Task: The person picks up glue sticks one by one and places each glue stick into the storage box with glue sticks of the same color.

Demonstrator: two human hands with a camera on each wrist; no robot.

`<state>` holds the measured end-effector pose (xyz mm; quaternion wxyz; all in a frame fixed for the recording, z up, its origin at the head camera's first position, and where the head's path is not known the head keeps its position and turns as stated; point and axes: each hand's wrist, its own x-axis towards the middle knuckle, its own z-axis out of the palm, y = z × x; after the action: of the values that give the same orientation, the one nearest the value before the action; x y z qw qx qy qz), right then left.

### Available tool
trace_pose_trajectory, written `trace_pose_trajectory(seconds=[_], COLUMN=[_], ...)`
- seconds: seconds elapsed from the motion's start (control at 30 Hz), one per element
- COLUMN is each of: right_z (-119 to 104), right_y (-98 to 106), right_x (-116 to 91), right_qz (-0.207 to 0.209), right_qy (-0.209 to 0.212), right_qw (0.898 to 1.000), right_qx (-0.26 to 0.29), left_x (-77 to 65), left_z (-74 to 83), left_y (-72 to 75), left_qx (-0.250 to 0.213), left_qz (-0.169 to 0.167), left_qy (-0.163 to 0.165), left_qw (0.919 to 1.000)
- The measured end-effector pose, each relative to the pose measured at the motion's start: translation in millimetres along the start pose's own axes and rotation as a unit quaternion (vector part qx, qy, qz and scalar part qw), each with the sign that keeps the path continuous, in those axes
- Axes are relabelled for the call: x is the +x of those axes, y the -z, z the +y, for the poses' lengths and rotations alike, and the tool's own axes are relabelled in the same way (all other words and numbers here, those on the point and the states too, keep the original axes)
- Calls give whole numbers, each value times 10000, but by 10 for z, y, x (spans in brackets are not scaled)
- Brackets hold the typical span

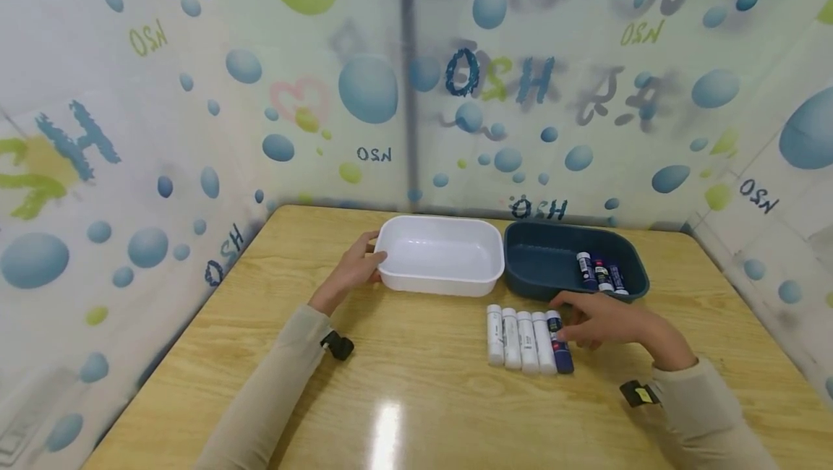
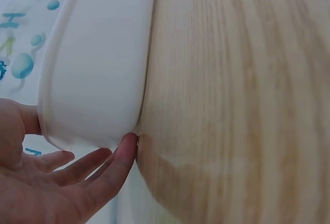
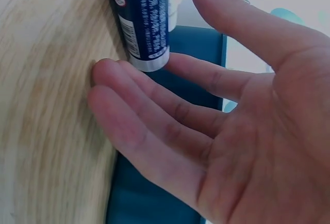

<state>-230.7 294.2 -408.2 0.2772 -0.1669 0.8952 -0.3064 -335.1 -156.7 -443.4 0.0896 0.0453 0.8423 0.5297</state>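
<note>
My left hand (image 1: 356, 265) holds the left end of a white plastic tray (image 1: 442, 249). Its thumb passes over the rim, and the fingertips (image 2: 126, 144) lie against the outer wall near the tabletop. A row of several white glue sticks (image 1: 527, 343) stretches across the table in front of the trays, with a dark blue glue stick (image 1: 563, 354) at its right end. Over that blue one is my right hand (image 1: 601, 319), thumb and fingers apart on either side. In the right wrist view, the fingers (image 3: 124, 115) are outstretched beside the stick's white end.
A dark teal tray (image 1: 547, 260) stands right of the white one, the two side by side. Inside it lie a few blue glue sticks (image 1: 587, 271) on the right. Behind the wooden table (image 1: 416, 398) rises a wall (image 1: 312, 166) patterned with bubbles.
</note>
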Motion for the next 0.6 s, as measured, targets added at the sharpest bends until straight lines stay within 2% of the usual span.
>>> trace_pose_trajectory(seconds=[0.23,0.47,0.6], right_z=[-7,23,21], right_y=[-41,-56,-60], right_x=[31,42,53], right_qz=[56,52,20], right_qy=[91,408,383], right_qw=[9999,9991,9993], right_qx=[-108,-33,8], left_x=[-22,-24,-37], left_z=[15,28,28], left_y=[-7,-6,1], left_qx=[30,-28,-43], left_qz=[20,-3,-6], left_qy=[26,-18,-3], left_qw=[10000,10000,10000])
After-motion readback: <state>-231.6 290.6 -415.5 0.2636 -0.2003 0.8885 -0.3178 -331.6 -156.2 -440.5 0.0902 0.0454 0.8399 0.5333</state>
